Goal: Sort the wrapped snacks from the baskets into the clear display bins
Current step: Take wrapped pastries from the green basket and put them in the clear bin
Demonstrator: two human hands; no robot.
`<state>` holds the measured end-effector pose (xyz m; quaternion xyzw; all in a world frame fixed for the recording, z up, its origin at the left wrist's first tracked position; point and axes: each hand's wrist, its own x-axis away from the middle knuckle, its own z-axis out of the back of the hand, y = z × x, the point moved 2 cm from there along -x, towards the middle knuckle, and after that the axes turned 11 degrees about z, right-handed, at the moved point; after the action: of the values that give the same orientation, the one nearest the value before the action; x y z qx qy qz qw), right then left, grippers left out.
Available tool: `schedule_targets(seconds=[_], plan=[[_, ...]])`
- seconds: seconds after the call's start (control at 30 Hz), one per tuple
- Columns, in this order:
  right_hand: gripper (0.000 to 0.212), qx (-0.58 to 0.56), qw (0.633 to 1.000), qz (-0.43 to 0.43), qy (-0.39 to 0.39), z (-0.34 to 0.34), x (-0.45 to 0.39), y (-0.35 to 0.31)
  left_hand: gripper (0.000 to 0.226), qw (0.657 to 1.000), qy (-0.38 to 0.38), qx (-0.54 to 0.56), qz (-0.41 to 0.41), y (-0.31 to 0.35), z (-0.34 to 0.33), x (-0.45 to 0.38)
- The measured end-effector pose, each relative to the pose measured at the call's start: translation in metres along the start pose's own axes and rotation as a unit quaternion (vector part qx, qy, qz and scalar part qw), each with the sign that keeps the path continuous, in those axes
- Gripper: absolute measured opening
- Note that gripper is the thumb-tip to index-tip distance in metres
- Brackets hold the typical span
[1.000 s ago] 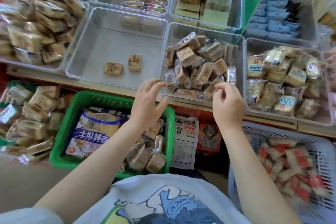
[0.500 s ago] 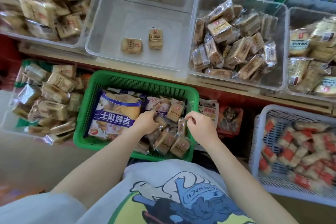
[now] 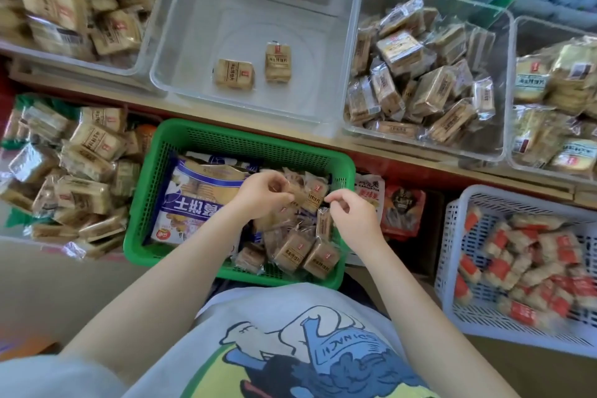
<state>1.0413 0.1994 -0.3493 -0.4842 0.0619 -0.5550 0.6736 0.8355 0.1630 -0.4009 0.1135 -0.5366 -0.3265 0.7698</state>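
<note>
A green basket (image 3: 239, 139) in front of me holds several brown wrapped snacks (image 3: 292, 250) and a big blue snack bag (image 3: 200, 200). Inside it, my left hand (image 3: 263, 194) grips one brown wrapped snack (image 3: 295, 196) with curled fingers. My right hand (image 3: 350, 215) is just to its right, thumb and forefinger pinching the wrapper edge of a red-logo snack (image 3: 315, 195). Above the basket a clear bin (image 3: 245, 115) holds two brown snacks (image 3: 234, 74). To its right, another clear bin (image 3: 497, 152) is piled with the same brown packs.
A white basket (image 3: 452, 236) of red-and-white snacks (image 3: 533, 262) stands at the right. More filled clear bins sit at the far right (image 3: 555, 100) and upper left (image 3: 74, 10). A heap of bagged snacks (image 3: 74, 171) lies left of the green basket.
Both hands came down from the full bin on the shelf into the green basket. They have since closed on snacks there, and the view has tilted down.
</note>
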Motion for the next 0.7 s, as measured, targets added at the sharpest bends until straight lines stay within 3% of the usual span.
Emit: schedule_targets(seconds=[0.03,0.17,0.23,0.37,0.47,0.53,0.6,0.7], plan=[[0.017,-0.029,1.0,-0.001,0.006,0.004,-0.002,-0.008,0.023,0.999,0.0,0.042,-0.015,0.01,0.01,0.007],[0.046,-0.111,0.992,0.058,-0.022,0.027,-0.01,-0.046,0.022,0.98,-0.008,0.178,-0.089,0.067,0.039,0.04],[0.038,-0.136,0.986,0.093,-0.001,0.042,-0.012,-0.062,0.022,0.972,0.001,0.195,-0.13,0.095,0.048,0.053],[0.035,-0.075,0.974,0.13,0.167,0.091,-0.022,-0.074,0.032,0.965,0.042,0.183,-0.185,0.131,0.062,0.062],[0.037,0.014,0.926,0.139,0.35,0.142,-0.033,-0.073,0.031,0.965,0.047,0.187,-0.175,0.134,0.065,0.062],[0.039,0.091,0.889,0.13,0.43,0.171,-0.047,-0.073,0.026,0.97,0.044,0.175,-0.164,0.127,0.062,0.061],[0.044,0.186,0.892,0.093,0.401,0.188,-0.07,-0.067,0.023,0.975,0.037,0.167,-0.139,0.116,0.057,0.059],[0.045,0.279,0.926,0.017,0.254,0.19,-0.097,-0.051,0.022,0.983,0.033,0.157,-0.085,0.094,0.047,0.051]])
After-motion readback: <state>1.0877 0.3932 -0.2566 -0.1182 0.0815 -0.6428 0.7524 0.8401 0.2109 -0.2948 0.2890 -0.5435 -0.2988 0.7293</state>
